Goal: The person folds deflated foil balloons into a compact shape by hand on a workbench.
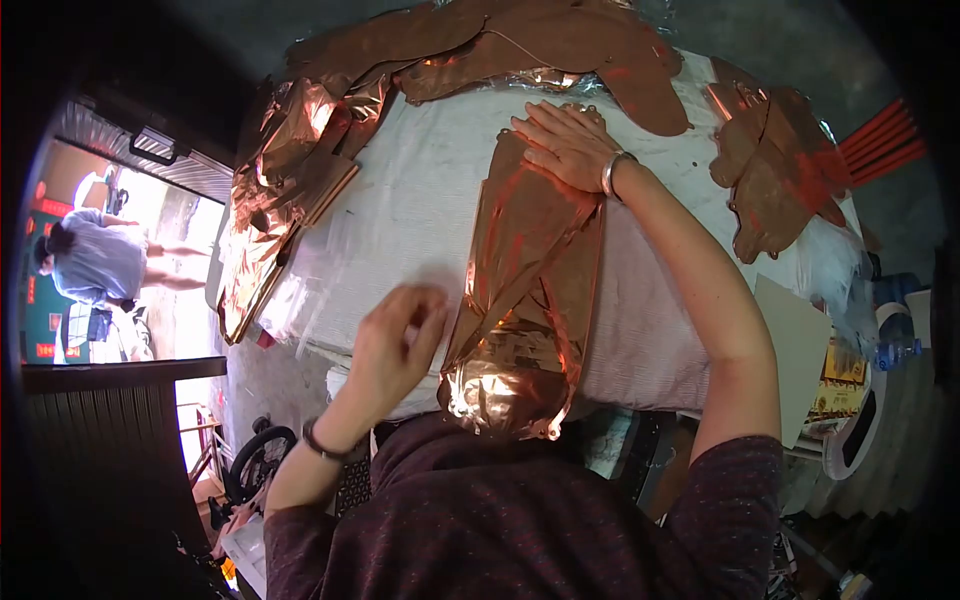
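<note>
A long copper-coloured flat piece [545,215], shiny and crinkled like foil toward its near end, lies lengthwise in front of me with small tabs at both ends. My right hand [568,145] rests flat on its far end, fingers spread. Left of the piece, my left hand [400,335] is raised with curled fingers, partly smeared by motion. Whether anything is between those fingers is hidden. The near end of the piece reaches my shirt.
Pale cloth [400,200] covers the table. Brown flat pieces [540,50] lie along the far edge, with a crumpled copper-coloured pile [295,170] at left and more pieces [775,165] at right. A person [100,255] stands beyond the doorway. A plastic bottle [895,340] is at right.
</note>
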Action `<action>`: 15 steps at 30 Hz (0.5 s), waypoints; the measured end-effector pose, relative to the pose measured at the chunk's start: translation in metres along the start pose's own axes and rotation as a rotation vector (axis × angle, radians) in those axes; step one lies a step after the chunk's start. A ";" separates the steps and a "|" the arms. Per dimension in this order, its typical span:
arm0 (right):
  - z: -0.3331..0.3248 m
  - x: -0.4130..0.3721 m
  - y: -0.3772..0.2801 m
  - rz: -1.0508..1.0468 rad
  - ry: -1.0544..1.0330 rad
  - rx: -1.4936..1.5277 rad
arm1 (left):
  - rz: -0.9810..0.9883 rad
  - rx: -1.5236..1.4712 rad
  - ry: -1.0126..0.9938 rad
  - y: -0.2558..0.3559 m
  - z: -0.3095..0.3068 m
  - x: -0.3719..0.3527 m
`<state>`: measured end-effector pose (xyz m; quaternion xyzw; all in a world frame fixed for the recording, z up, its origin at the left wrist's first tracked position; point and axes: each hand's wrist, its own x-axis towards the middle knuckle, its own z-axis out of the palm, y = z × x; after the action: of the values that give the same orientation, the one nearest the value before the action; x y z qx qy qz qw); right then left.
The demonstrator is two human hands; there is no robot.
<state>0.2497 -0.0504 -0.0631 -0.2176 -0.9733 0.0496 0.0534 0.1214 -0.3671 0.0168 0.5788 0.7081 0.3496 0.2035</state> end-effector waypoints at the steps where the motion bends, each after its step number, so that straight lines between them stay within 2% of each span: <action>1: -0.003 -0.001 -0.001 -0.006 -0.016 -0.020 | -0.057 -0.022 -0.016 -0.005 0.004 0.015; 3: 0.000 -0.001 0.001 -0.007 -0.006 -0.014 | -0.196 -0.162 -0.114 -0.031 0.016 0.048; 4: 0.002 0.000 0.002 -0.009 0.002 -0.001 | -0.193 -0.161 -0.112 -0.036 0.019 0.061; 6: 0.001 0.000 0.002 -0.007 0.004 0.000 | -0.205 -0.423 -0.171 -0.038 0.025 0.079; 7: 0.002 0.000 0.002 -0.005 0.002 0.003 | -0.205 -0.422 -0.172 -0.036 0.026 0.078; 9: 0.002 0.001 0.003 -0.006 0.005 -0.002 | -0.171 -0.223 -0.164 -0.024 0.025 0.068; 15: 0.001 -0.001 0.000 0.009 -0.004 0.006 | -0.305 -0.319 -0.140 0.005 0.016 0.013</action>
<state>0.2503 -0.0510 -0.0646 -0.2216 -0.9723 0.0532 0.0518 0.1330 -0.3504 0.0108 0.4485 0.7072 0.3814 0.3915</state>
